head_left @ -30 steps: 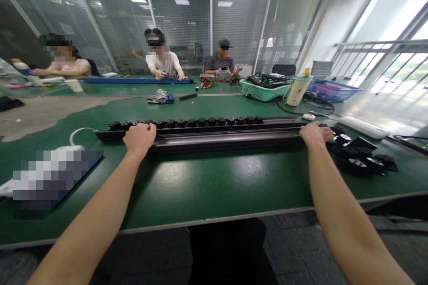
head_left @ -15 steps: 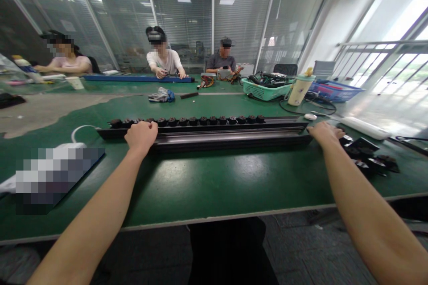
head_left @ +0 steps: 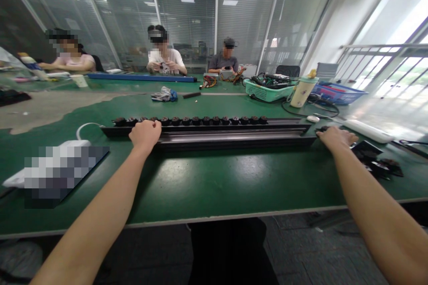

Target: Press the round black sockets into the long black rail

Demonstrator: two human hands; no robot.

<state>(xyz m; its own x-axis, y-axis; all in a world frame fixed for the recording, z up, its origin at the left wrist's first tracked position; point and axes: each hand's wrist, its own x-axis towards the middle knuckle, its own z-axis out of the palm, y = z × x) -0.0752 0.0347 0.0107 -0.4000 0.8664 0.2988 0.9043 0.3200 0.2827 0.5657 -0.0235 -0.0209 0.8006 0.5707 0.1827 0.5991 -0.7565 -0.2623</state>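
The long black rail [head_left: 234,137] lies across the green table [head_left: 207,178], parallel to its near edge, with a row of small dark round parts [head_left: 194,120] seated along its far side.

Left hand [head_left: 146,133]: curled into a loose fist, knuckles up, resting on the rail near its left end. The fingers fold over the far side of the rail, so the fingertips are hidden. The rail passes directly under the hand.

Right hand [head_left: 334,136]: palm down, just past the right end of the rail, fingers laid forward and close together over a small dark part [head_left: 323,128] on the table. Whether it grips that part cannot be told. The rail's end sits just left of these fingers, apart from them.

A pile of black parts [head_left: 374,160] lies right of that hand. Beyond the rail: a mint basket [head_left: 267,91], a cup [head_left: 299,92], and three people seated along the far table.
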